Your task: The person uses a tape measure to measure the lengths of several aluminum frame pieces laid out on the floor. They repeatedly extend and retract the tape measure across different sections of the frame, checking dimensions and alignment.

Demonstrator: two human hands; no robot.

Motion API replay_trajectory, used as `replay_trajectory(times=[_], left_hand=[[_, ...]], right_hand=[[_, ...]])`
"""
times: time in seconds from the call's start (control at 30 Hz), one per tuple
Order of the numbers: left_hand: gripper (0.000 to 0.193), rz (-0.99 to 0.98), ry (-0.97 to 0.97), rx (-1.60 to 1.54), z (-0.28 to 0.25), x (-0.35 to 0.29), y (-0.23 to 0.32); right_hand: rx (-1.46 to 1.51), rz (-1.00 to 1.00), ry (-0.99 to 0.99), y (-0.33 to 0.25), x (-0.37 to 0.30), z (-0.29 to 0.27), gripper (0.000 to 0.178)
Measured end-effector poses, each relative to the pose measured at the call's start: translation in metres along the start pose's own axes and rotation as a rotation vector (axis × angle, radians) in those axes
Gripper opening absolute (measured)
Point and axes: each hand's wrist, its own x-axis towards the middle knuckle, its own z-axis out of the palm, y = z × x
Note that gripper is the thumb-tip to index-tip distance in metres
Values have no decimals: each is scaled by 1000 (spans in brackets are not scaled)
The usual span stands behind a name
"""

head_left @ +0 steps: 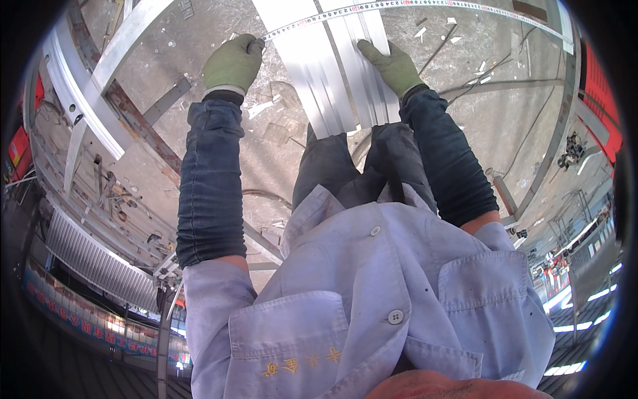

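A worker in a pale button-front shirt (372,266) and dark sleeve covers (211,179) stands over two long metal panels, a tape measure (399,4) stretched across them in a workshop. The left hand (232,64), in a green glove, is curled nearly closed, its thumb and forefinger at the end of the tape, just beside the outer edge of the left panel (306,66). The right hand (393,66), gloved to match, is partly open at the outer edge of the right panel (369,76), thumb laid toward its ridged face; its other fingers are partly hidden, and how firmly they grip cannot be told.

The pale, ribbed panels lie side by side with a narrow dark gap between them, their near ends in front of the worker's dark trousers (325,166). The tape crosses above both hands and runs on to the far right, near a metal frame (561,120). Pale scraps (262,106) litter the concrete floor (492,123), a slotted white strip (83,100) slants at left, and red equipment (598,100) stands at right.
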Motion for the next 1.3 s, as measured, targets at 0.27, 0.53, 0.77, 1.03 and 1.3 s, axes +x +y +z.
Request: replay_trajectory(times=[0.27, 0.53, 0.77, 1.03, 1.3], left_hand=[[44, -25, -45, -34, -3, -1, 2], [37, 2, -2, 5, 1, 0, -1], [37, 1, -11, 5, -1, 0, 0], [37, 7, -15, 3, -2, -1, 0], [38, -6, -27, -8, -1, 0, 0]], right_hand=[[-33, 8, 23, 6, 5, 1, 89], [-25, 34, 13, -3, -1, 3, 89], [-33, 28, 9, 2, 3, 0, 88], [-30, 23, 4, -8, -4, 1, 87], [-62, 14, 37, 8, 5, 4, 89]])
